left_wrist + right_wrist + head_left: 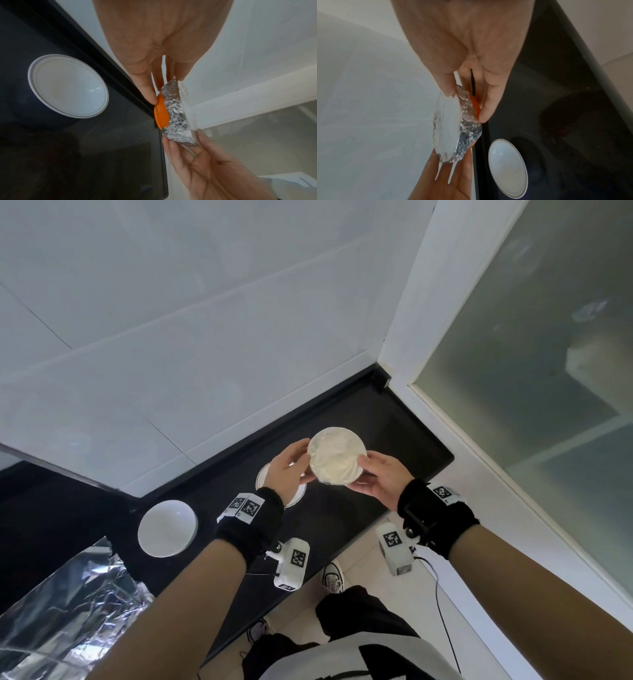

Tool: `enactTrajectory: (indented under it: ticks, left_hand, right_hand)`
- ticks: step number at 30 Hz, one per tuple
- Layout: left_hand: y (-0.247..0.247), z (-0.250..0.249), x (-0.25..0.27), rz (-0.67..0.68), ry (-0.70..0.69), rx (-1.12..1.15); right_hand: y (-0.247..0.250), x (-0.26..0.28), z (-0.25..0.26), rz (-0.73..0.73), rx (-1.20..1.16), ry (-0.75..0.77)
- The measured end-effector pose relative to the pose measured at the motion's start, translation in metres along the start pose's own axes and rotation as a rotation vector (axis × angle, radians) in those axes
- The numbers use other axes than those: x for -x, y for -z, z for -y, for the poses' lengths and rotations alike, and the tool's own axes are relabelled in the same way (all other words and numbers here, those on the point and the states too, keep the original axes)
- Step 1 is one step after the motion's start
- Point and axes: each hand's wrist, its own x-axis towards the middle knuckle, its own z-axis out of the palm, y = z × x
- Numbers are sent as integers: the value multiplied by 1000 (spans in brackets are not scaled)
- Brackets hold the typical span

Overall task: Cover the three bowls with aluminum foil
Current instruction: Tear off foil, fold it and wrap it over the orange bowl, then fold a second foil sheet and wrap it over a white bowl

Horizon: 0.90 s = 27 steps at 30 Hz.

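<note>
Foil sheet (pixel 68 607): loose, crinkled, lying at the far left on the black tabletop (pixel 342 518), its lower end running out of the head view.

White bowl, left (pixel 167 528): uncovered, upright on the tabletop, just right of the foil sheet and well left of the hands.

White bowl, centre (pixel 263 475): on the tabletop beneath the left hand, which hides most of it; only parts of its rim show. The wrist views show an uncovered white bowl, presumably this one.

Left hand (pixel 289 470): grip closed on the left side of the orange bowl; thumb and fingers curl round its wall.

Orange bowl (pixel 160 112): held off the tabletop between both hands, above the centre bowl and towards the wall. Foil cover (pixel 337 458) lies flat across the mouth and is crimped down the wall; the orange base shows below the crimp in both wrist views.

Right hand (pixel 378 475): grip closed on the right side of the same bowl, thumb on the foil at the rim, fingers under the base.

Surroundings: white tiled wall behind, frosted glass panel (pixel 534 371) at the right.
</note>
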Motion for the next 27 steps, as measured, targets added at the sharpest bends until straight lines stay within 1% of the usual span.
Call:
enactTrajectory:
  ticks: [3, 6, 8, 14, 17, 21, 24, 27]
  left_hand:
    - [40, 15, 7, -80, 29, -65]
    - [81, 33, 17, -155, 45, -258]
    - [105, 43, 23, -187, 64, -355]
    - [164, 75, 31, -217, 71, -598]
    - [190, 86, 35, -202, 71, -716]
    - [211, 103, 53, -101, 108, -872]
    - [215, 109, 69, -32, 122, -980]
    - [215, 113, 79, -33, 101, -975]
  right_hand:
    - [-35, -13, -24, -22, -103, -28]
    - [-68, -26, -46, -43, -183, -33]
    - [-87, -38, -56, -72, -186, -15]
    - [-138, -78, -69, -250, -198, -26]
    - [-160, -99, -68, -325, -210, -39]
    - [-176, -115, -72, -385, -214, -71]
    - [-182, -118, -76, -411, -240, -59]
    - [-183, -118, -75, -403, -258, -26]
